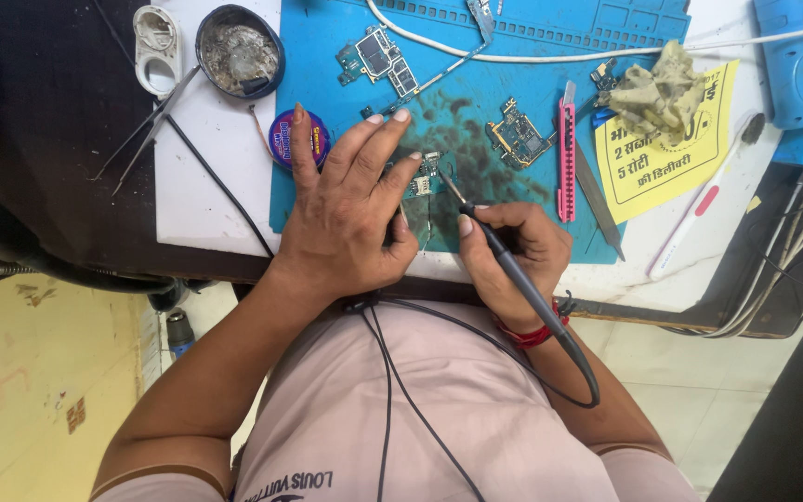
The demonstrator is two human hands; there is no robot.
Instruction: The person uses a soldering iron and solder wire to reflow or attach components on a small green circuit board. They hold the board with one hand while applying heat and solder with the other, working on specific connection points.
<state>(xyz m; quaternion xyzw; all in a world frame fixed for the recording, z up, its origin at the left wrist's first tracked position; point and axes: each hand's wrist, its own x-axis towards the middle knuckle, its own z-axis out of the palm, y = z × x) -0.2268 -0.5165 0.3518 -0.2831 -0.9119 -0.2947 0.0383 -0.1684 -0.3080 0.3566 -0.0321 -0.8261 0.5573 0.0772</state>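
- Head view: the left hand (346,218) lay flat, fingers spread, pressing on a small circuit board (425,177) that sat on the blue work mat (522,84), gripping nothing.
- The right hand (513,251) was curled tight around a black soldering iron (504,260), held like a pen, its tip touching the board's right edge.
- Just beside the left fingers sat a purple solder-wick reel (295,139); a second board (519,135) and a pink utility knife (566,163) lay near on the right.
- Tweezers (146,125) rested well apart, left.
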